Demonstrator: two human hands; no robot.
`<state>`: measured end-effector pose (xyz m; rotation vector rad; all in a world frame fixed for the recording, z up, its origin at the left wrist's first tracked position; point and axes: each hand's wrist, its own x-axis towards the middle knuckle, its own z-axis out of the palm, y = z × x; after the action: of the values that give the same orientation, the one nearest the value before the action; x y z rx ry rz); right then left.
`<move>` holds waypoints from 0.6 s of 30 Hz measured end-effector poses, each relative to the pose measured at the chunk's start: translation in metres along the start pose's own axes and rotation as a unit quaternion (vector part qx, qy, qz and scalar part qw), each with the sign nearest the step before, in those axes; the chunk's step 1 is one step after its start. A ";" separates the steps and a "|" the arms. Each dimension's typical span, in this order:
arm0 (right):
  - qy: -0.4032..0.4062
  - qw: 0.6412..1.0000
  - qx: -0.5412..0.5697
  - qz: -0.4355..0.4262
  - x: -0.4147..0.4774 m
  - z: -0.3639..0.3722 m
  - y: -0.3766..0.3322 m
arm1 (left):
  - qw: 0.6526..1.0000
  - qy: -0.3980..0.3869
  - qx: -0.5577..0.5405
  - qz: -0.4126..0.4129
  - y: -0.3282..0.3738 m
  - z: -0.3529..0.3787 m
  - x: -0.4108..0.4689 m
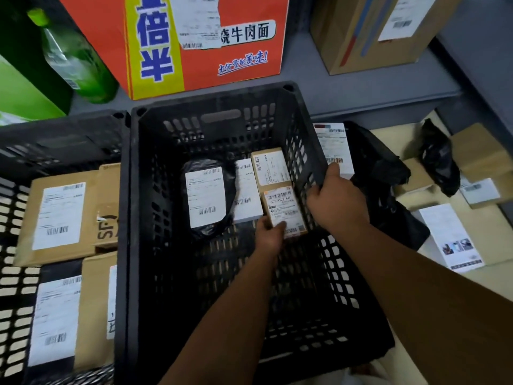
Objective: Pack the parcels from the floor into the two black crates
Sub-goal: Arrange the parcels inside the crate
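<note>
A black slatted crate point(155, 245) stands in the middle. On its floor lie a black bag parcel with a white label point(206, 194), a white box point(247, 198) and a brown box point(270, 166). My left hand point(270, 233) reaches inside and grips a small brown labelled box point(284, 211) by its near end. My right hand point(337, 202) grips the crate's right rim. A second black crate point(16, 290) at the left holds several brown and black parcels point(59, 215). More parcels lie on the floor at the right: a white-labelled black bag point(334, 147) and small boxes point(480, 191).
A low grey shelf point(374, 87) runs behind the crates with a large orange carton point(222, 62), a green bottle point(75, 59) and a brown carton point(369, 34). A flat paper sheet point(449, 237) and a black bag point(440, 159) lie on the floor to the right.
</note>
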<state>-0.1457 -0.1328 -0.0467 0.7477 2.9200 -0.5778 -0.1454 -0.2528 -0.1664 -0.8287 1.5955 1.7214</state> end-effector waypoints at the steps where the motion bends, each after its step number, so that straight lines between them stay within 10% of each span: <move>1: 0.001 1.000 0.001 0.001 0.000 0.001 0.000 | 1.000 -0.003 0.006 0.000 0.000 0.001 0.001; 18: 0.005 1.000 0.002 0.021 -0.003 -0.005 -0.007 | 0.997 0.033 0.061 0.024 0.012 -0.018 -0.042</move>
<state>-0.1463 -0.1375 -0.0395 0.8128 2.9053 -0.5775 -0.1292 -0.2729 -0.1265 -0.8003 1.7578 1.6265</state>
